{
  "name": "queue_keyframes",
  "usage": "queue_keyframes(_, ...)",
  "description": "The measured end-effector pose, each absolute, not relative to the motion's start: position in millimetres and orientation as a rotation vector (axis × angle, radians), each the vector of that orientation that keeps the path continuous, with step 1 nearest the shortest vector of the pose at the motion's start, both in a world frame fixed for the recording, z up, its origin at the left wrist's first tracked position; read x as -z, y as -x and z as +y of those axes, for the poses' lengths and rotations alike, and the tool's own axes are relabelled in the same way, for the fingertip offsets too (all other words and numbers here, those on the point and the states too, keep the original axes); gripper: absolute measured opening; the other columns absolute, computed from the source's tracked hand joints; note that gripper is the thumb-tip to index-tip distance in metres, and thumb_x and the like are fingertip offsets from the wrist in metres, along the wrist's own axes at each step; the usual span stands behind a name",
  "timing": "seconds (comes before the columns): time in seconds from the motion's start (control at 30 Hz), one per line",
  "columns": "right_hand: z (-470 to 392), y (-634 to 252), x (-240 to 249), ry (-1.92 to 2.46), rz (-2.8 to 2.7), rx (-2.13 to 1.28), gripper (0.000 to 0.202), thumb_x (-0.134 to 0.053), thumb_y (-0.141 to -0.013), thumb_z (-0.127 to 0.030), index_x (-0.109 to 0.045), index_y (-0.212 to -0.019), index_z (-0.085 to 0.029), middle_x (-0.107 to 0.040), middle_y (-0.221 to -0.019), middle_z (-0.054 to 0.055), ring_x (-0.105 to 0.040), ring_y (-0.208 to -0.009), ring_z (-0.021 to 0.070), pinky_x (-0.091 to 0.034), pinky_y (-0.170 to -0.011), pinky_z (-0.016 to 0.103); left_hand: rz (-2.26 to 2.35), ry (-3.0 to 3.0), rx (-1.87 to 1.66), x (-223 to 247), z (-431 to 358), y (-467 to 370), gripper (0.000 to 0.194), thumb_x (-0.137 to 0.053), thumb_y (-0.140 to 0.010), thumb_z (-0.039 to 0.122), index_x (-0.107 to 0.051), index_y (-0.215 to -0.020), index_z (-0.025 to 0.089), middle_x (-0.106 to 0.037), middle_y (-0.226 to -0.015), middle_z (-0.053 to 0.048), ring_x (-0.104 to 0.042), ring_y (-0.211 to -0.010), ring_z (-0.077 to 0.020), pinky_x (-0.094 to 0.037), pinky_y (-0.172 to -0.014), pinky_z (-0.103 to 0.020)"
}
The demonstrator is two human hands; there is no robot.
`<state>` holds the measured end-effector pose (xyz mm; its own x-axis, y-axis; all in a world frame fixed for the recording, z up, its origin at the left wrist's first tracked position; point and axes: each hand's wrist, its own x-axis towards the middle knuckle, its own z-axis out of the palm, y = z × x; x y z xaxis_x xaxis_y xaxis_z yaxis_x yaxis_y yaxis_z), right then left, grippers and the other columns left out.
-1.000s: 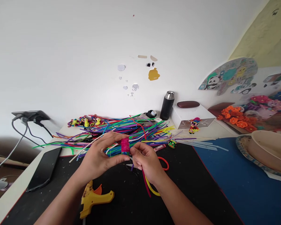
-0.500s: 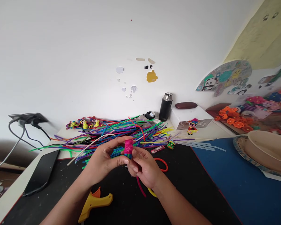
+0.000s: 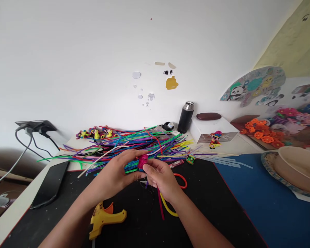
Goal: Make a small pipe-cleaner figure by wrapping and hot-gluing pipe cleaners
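Note:
A coil of magenta pipe cleaner [image 3: 143, 160], wound tight into a short column with some blue at its bottom end, is held up between both hands above the black mat. My left hand [image 3: 116, 175] grips it from the left, fingers over the top and thumb low. Pressed against its right side are the thumb and fingers of my right hand [image 3: 161, 177]. A magenta pipe cleaner strand [image 3: 161, 205] hangs below the right hand. Close by lie a red loop [image 3: 182, 181], a yellow curved piece [image 3: 167, 207] and a pointed metal tip [image 3: 144, 182], partly hidden by the right hand.
A yellow glue gun [image 3: 111, 217] lies by my left forearm, and a phone [image 3: 50, 184] farther left. Behind the hands spreads a heap of pipe cleaners [image 3: 134, 141]. A black flask [image 3: 186, 119], a white box [image 3: 200, 127] and a bowl [image 3: 297, 165] stand to the right.
The magenta coil has tilted slightly, with both hands still on it. The right thumb has shifted across its front. The whole view has swung a little left.

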<state>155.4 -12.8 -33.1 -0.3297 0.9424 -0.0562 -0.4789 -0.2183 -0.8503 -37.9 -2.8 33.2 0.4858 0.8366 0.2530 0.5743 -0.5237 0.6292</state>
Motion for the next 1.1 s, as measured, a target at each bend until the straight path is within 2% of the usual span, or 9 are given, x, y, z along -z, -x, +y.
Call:
queue_keyframes(0.3, -14.0, -156.8, 33.9, 0.827, -1.101, -1.645, 0.056, -0.082, -0.080, -0.072, -0.069, -0.090, -0.019, -0.048, -0.059, -0.008, -0.035, -0.046, 0.0082, -0.026, -0.044, 0.024, 1.176, -2.342, -0.778, -38.2, -0.8, 42.4, 0.041, -0.079, -0.094, 0.043, -0.073, -0.131, 0.027, -0.079, -0.128, -0.009, -0.074, -0.120, -0.0286, -0.060, -0.103, -0.041)
queue_keyframes(0.47, -11.5, -158.1, 38.7, 0.876, -1.140, -1.541, 0.054, -0.081, -0.082, -0.071, -0.064, -0.078, -0.020, -0.043, -0.060, -0.007, -0.030, -0.049, 0.0087, -0.021, -0.045, 0.025, 1.211, -2.405, -0.750, -38.1, 2.7, 44.9, 0.043, -0.076, -0.096, 0.044, -0.071, -0.134, 0.024, -0.079, -0.127, -0.011, -0.074, -0.119, -0.0298, -0.060, -0.102, -0.042)
queue_keyframes(0.7, -11.8, -159.0, 40.2, 0.943, -1.214, -1.419, 0.052, -0.075, -0.087, -0.071, -0.065, -0.079, -0.020, -0.041, -0.060, -0.007, -0.030, -0.049, 0.0099, -0.022, -0.046, 0.025, 1.234, -2.471, -0.704, -28.6, 6.7, 48.0, 0.045, -0.077, -0.095, 0.041, -0.071, -0.135, 0.022, -0.079, -0.126, -0.012, -0.073, -0.120, -0.0312, -0.059, -0.103, -0.042)
queue_keyframes(1.1, -11.8, -158.4, 41.3, 0.961, -1.177, -1.381, 0.050, -0.075, -0.088, -0.069, -0.066, -0.077, -0.021, -0.038, -0.057, -0.007, -0.028, -0.049, 0.0101, -0.022, -0.046, 0.025, 1.236, -2.444, -0.692, -20.8, 11.3, 47.7, 0.045, -0.079, -0.093, 0.041, -0.072, -0.133, 0.022, -0.079, -0.124, -0.012, -0.073, -0.117, -0.0313, -0.059, -0.101, -0.043)
